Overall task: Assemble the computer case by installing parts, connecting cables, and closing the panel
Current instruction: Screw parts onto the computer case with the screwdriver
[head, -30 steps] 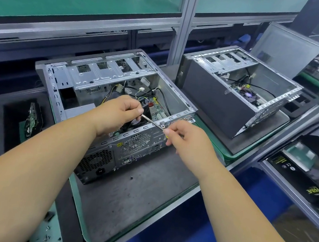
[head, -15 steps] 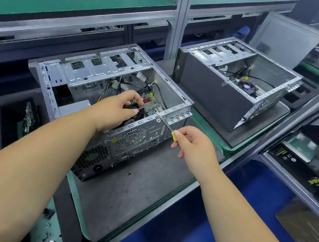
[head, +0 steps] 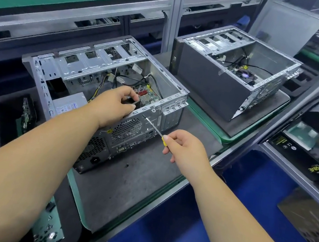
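An open grey computer case point(head: 77, 66) lies on its side on a dark mat, its rear panel facing me. Inside it show the motherboard point(head: 147, 97), loose cables and a power supply point(head: 66, 105). My left hand point(head: 116, 105) reaches over the case's near rim, fingers curled round a black part point(head: 131, 101) inside. My right hand point(head: 183, 146) pinches a yellow-handled screwdriver point(head: 153, 127), held in front of the rear panel. Its tip points up-left toward the rim.
A small black screw point(head: 127, 165) lies on the mat point(head: 126, 187) in front of the case. A second open case point(head: 209, 82) stands to the right, a loose side panel point(head: 286, 26) behind it. Boxed parts point(head: 310, 159) sit lower right; small hardware point(head: 49, 228) lies lower left.
My right hand has drawn back toward me and lower, pulling the screwdriver tip out from inside the case to the rear panel. My left hand stays in the case, now on the black part.
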The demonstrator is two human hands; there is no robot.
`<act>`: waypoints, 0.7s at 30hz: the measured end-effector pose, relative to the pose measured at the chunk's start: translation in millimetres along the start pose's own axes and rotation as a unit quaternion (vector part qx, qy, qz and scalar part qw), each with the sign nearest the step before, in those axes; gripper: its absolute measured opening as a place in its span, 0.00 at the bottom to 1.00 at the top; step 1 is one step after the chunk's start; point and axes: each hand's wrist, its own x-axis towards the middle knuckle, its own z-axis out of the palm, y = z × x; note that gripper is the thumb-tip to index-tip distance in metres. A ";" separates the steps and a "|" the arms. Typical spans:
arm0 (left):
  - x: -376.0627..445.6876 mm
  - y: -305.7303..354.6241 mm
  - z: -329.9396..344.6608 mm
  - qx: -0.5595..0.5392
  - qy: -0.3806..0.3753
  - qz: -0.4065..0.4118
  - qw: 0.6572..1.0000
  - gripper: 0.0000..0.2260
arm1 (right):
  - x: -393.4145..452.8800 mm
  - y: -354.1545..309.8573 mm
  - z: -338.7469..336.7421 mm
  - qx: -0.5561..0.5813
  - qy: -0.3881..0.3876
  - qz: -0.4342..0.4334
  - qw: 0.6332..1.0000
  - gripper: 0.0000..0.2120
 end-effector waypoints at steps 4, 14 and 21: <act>-0.5 -5.7 -0.3 -0.029 -0.003 -0.007 1.000 0.06 | 0.1 -1.1 3.0 -0.011 0.001 0.004 1.000 0.09; 3.6 -4.4 -8.3 -0.039 -0.149 -0.023 0.988 0.05 | -0.3 4.1 7.0 -0.006 0.025 0.021 0.999 0.10; -0.3 2.8 -9.8 0.032 -0.182 -0.033 0.982 0.12 | 0.9 7.0 11.6 0.008 0.030 0.023 0.999 0.10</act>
